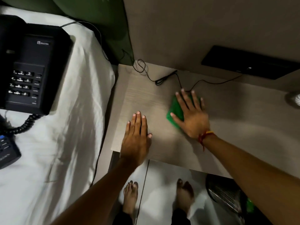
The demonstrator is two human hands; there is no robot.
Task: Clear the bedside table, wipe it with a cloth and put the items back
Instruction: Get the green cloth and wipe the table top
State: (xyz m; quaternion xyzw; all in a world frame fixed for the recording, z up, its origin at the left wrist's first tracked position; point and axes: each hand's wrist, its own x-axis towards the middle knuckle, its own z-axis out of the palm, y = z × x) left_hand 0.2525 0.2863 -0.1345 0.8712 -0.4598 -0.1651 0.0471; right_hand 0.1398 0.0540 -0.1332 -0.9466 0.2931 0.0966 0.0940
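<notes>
The right hand (192, 118) is pressing flat, fingers spread wide, on the green cloth (176, 111) at the middle of the worktop (142, 98). The left hand (136, 137) is lying flat and empty nearby. The black telephone (30, 67) is sitting on the bed (78, 127), left.

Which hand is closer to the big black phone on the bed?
Left. The left hand rests flat on the table's bed side, nearer the phone. The right hand presses the green cloth farther away.
</notes>
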